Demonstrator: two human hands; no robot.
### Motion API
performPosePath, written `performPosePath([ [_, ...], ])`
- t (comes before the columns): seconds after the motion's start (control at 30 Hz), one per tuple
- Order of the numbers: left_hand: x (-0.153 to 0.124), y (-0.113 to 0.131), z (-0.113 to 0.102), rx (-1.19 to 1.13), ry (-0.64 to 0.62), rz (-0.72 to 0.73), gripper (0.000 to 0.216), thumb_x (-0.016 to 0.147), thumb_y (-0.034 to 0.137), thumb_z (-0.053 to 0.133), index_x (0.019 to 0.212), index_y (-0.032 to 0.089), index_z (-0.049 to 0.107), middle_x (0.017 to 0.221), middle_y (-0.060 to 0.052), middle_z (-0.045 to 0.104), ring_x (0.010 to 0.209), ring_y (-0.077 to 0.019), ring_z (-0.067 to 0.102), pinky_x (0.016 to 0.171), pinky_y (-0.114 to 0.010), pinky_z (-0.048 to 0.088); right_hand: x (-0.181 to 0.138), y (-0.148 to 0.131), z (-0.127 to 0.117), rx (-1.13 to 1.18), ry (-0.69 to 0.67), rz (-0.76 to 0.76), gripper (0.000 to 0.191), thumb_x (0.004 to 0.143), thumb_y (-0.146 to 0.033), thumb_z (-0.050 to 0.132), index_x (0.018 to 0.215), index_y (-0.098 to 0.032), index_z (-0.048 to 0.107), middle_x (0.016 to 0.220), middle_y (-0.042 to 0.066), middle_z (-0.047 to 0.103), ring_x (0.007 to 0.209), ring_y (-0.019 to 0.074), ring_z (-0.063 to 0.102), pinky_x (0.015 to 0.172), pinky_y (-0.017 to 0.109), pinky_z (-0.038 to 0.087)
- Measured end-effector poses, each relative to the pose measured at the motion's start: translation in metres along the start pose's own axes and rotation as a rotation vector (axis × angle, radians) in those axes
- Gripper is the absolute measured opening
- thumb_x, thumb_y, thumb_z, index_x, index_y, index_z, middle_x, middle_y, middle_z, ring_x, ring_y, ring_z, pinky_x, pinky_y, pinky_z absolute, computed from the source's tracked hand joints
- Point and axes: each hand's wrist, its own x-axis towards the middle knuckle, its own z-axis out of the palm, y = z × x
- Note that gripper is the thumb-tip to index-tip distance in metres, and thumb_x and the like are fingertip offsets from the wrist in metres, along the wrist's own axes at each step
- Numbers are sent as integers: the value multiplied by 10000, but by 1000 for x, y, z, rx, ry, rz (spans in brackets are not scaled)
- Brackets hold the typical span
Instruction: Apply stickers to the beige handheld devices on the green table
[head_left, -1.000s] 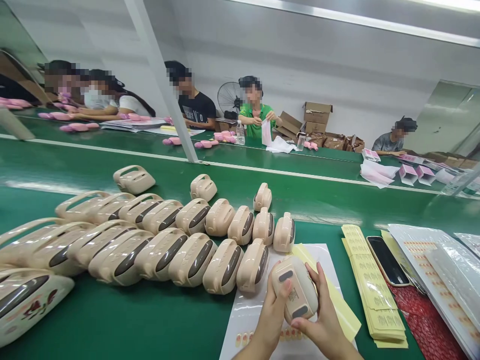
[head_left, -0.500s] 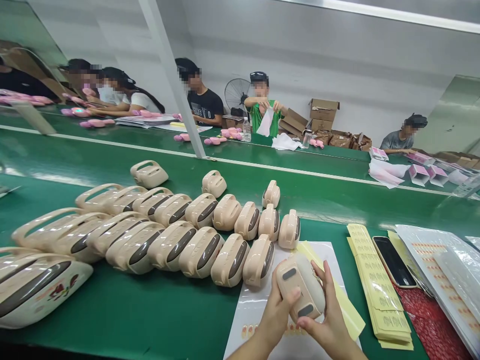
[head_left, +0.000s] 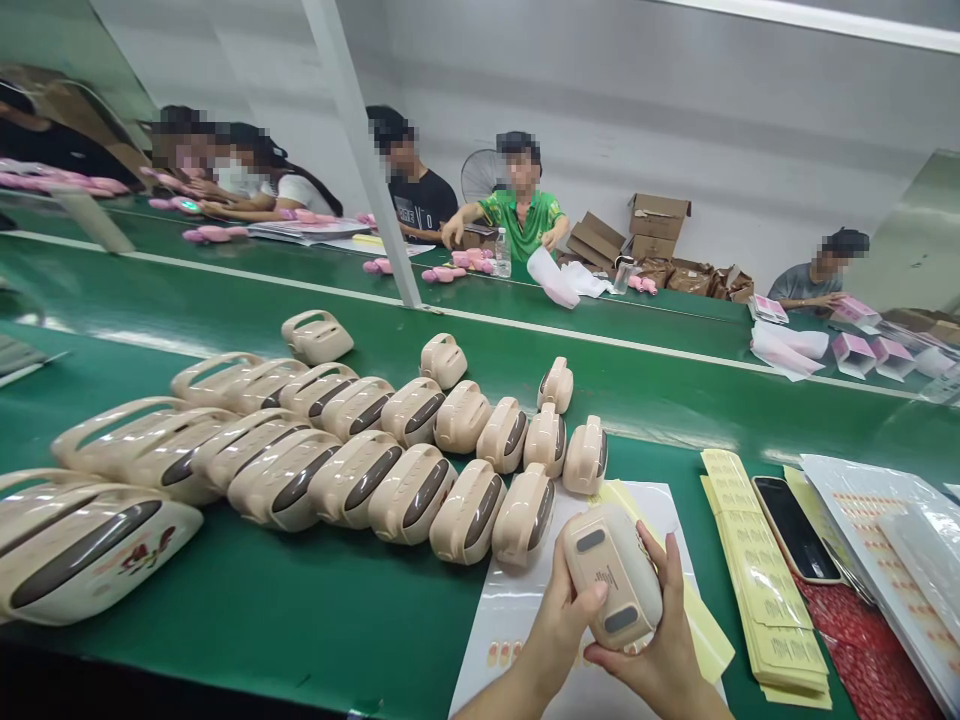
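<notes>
Between my hands is a beige rounded device (head_left: 616,560), its underside turned toward me, with two grey pads and small printed text. My left hand (head_left: 559,620) is closed around its left side, the thumb pressing on the underside. My right hand (head_left: 660,640) grips the right side, fingers up along the edge and thumb at the bottom. Beneath them lie a white sheet (head_left: 480,640) with small orange stickers and a yellow sheet (head_left: 711,640). To the left stand rows of similar beige devices (head_left: 409,495) with handles and dark glossy panels.
To the right are yellow label strips (head_left: 761,580), a phone (head_left: 796,528), red bubble wrap (head_left: 877,645) and white sticker sheets (head_left: 847,500). Behind the rows runs a green belt (head_left: 510,345) with a slanted post (head_left: 367,160). Several people work beyond it, among pink items (head_left: 444,273).
The held device has turned slightly, and its printed text now shows more clearly. Across the belt, the person in green has lowered the white sheet and spread their arms. My view has shifted slightly.
</notes>
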Motion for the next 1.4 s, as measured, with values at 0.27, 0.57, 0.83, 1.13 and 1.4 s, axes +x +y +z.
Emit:
performPosePath([
  [0.27, 0, 8, 2, 56, 55, -36, 522, 684, 334, 617, 1163, 206, 454, 1079, -66, 616, 1046, -272, 535, 891, -387, 419, -1, 1, 3, -81, 13, -18, 1101, 596, -336, 750, 1405, -229, 11, 1395, 166, 292, 1267, 355, 317, 964, 514, 368],
  [0.57, 4, 9, 7, 62, 114, -87, 414, 749, 428, 557, 1093, 205, 502, 1106, -64, 617, 1071, -257, 529, 905, -372, 411, -2, -5, 12, -175, 108, -57, 1012, 681, -226, 677, 1399, -236, -37, 1351, 184, 333, 1234, 355, 365, 910, 554, 402],
  [0.83, 3, 21, -14, 654, 4, 429, 568, 596, 234, 746, 1134, 284, 571, 1333, -86, 467, 1237, -323, 379, 1012, -447, 301, 8, -3, -9, -171, 183, -235, 891, 688, -210, 628, 1394, -219, 85, 1315, 160, 349, 1231, 354, 355, 926, 562, 385],
  [1.13, 1, 45, -4, 786, -62, 560, 263, 628, 193, 723, 857, 324, 720, 1089, -79, 661, 1016, -320, 584, 936, -451, 408, 21, -6, -26, -343, 125, -463, 892, 696, -222, 632, 1408, -179, 96, 1316, 167, 369, 1209, 369, 372, 904, 579, 411],
  [1.4, 1, 37, -13, 972, -73, 756, 334, 680, 145, 683, 943, 351, 683, 1120, -48, 652, 986, -277, 614, 838, -389, 492, 29, -13, -30, -397, 81, -504, 870, 709, -242, 629, 1406, -194, 111, 1273, 155, 395, 1163, 356, 413, 863, 548, 460],
])
